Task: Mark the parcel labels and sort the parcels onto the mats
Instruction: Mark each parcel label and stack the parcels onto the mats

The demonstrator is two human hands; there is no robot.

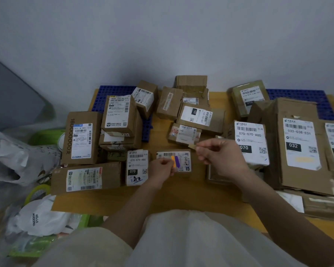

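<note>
over the table (162,197), two hands, left hand (161,169) pinching marker (174,161), right hand (216,155) pinching cap (191,146)

Parcels (199,116) crowd the table (162,199); mats (112,91) lie behind, bags (17,160) left

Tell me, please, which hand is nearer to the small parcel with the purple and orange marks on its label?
Left. The left hand sits at the small parcel, over its label's left edge; the right hand hovers just off its upper right corner, pinching a small tan object.

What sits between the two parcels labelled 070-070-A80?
In the head view, a small parcel with orange and purple marks, plus the left hand and right hand over it.
</note>
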